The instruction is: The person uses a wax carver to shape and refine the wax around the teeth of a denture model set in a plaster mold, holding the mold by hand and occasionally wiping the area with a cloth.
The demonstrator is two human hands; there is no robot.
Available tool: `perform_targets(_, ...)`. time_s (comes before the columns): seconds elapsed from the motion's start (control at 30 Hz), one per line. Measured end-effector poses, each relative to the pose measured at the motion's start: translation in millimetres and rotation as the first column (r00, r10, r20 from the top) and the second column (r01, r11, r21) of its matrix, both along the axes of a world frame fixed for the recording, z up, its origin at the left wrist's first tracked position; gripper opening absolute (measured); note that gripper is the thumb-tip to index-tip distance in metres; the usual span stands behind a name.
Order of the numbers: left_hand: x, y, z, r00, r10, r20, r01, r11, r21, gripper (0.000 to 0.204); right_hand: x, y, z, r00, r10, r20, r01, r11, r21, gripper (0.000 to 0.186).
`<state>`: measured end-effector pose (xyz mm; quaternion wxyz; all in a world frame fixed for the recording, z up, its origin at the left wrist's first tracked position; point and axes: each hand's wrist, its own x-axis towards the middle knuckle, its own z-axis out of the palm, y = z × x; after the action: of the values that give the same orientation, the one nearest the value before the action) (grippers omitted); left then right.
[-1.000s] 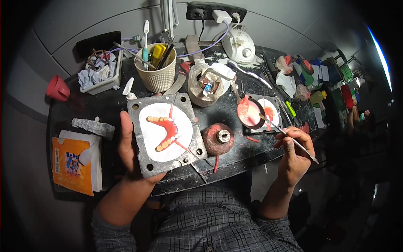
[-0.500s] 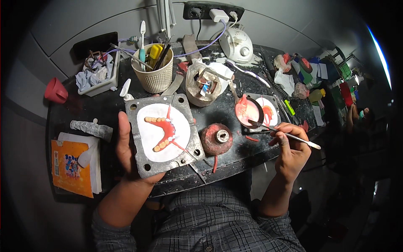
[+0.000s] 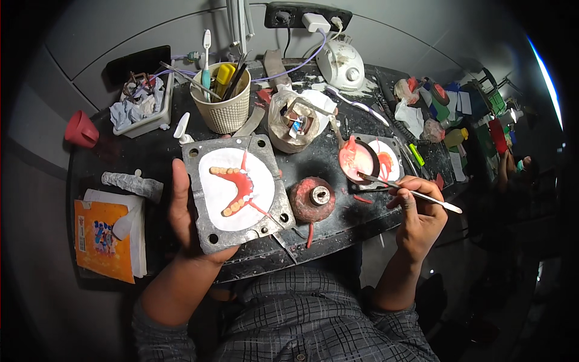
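My left hand (image 3: 182,205) supports a square grey metal dental flask half (image 3: 199,236), thumb along its left edge and fingers beneath. White plaster (image 3: 218,193) fills its round middle. Embedded there is a red wax denture base (image 3: 240,184) with tooth-coloured teeth and thin red wax strands. Pinched in my right hand (image 3: 416,212) is a slim metal wax spatula (image 3: 425,198). Its tip lies in a dark round pan of pink wax (image 3: 357,161). Behind the pan sits a second flask half (image 3: 391,158) with white plaster and red wax. Between my hands stands a wax-stained spirit burner (image 3: 312,200).
A woven cup of tools (image 3: 224,113), a plastic-lined tub (image 3: 292,130) and a white rounded device (image 3: 339,65) stand at the back. An orange book (image 3: 102,241) and a red cup (image 3: 82,130) are at left. Red wax sticks (image 3: 310,235) lie near the burner. A toothbrush (image 3: 359,105) lies behind.
Hardly anything differs. The whole view has shifted very slightly, while both hands keep their places and the spatula tip stays in the wax pan.
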<state>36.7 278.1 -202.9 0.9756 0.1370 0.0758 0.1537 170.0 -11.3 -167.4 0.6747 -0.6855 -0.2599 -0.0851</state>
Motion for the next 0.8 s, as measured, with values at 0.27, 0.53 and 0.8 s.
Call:
perform_targets(0.27,-1,3,-2,0.996,-0.024,0.083,0.022,0.999,0.028,0.073,-27,19,5,0.968,0.051,0.246,-0.019,0.991,-0.132,0.016)
perform_targets(0.53,-1,4,-8,0.99,0.006,0.141,-0.005,1.0,-0.01,0.074,-31,24,7,0.939,0.049,0.341,0.048,0.961,-0.271,0.019)
perform_targets(0.8,-2,5,-8,0.979,-0.011,0.202,0.015,1.0,-0.02,0.067,-32,25,10,0.922,0.07,0.381,0.048,0.955,-0.292,0.02)
